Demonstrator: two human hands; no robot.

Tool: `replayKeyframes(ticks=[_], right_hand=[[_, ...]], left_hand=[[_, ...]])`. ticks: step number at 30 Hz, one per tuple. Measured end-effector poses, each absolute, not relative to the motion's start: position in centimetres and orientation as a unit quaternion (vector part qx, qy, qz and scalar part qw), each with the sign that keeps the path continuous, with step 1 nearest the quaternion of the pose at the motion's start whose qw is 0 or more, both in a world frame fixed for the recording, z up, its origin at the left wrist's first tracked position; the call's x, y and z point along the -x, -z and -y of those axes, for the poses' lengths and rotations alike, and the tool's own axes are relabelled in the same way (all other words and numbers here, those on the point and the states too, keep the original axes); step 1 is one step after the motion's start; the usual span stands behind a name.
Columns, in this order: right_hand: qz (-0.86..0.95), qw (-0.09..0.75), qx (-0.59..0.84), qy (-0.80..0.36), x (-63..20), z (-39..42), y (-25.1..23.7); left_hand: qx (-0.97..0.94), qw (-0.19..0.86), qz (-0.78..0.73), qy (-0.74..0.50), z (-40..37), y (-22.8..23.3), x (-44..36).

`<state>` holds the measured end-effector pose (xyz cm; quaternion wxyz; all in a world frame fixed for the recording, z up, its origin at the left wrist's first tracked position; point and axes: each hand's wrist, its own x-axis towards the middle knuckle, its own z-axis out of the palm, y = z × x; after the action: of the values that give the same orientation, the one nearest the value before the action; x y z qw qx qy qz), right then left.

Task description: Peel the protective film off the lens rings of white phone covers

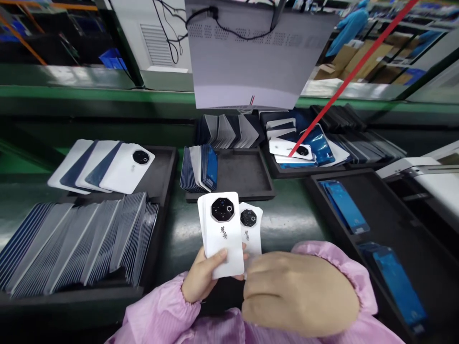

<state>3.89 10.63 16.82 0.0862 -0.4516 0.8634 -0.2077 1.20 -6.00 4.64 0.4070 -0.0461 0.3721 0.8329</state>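
In my left hand (206, 274) is a small stack of white phone back covers (224, 248), upright, each with a black octagonal camera window at the top. My left thumb presses on the front cover, and fingertips show at its right edge. My right hand (287, 286) is closed, its back toward me, at the lower end of another white phone back cover (253, 239). That cover sits behind and right of the stack. The fingers of my right hand are mostly hidden and slightly blurred.
Trays hold rows of thin panels (75, 243) at left and center. White covers (125, 169) fan out at upper left. Blue-filmed panels (346, 205) lie in a dark tray (398, 224) at right. A monitor's back (247, 67) stands ahead; a red strip (355, 71) slants down.
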Motion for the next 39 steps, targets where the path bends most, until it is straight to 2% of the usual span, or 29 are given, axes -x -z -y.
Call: replayKeyframes(ticks=[4, 19, 27, 32, 39], right_hand=[[-0.881, 0.053, 0.412, 0.225, -4.0, -11.0, -16.8], [-0.890, 0.103, 0.321, 0.306, -3.0, -11.2, -17.2], [-0.876, 0.074, 0.287, 0.380, -2.8, -11.9, -17.8], [-0.876, -0.035, 0.333, 0.346, -1.5, -12.6, -17.0], [-0.894, -0.173, 0.202, 0.361, 0.1, -13.3, -16.6]], left_hand=[[0.041, 0.415, -0.370, -0.830, 6.2, -4.7, -1.2], [0.018, 0.424, -0.361, -0.830, 6.5, -4.4, -1.5], [0.008, 0.428, -0.367, -0.826, 6.5, -4.7, -1.5], [-0.004, 0.427, -0.371, -0.824, 6.2, -4.5, -1.5], [-0.004, 0.442, -0.363, -0.820, 6.4, -4.5, -1.4]])
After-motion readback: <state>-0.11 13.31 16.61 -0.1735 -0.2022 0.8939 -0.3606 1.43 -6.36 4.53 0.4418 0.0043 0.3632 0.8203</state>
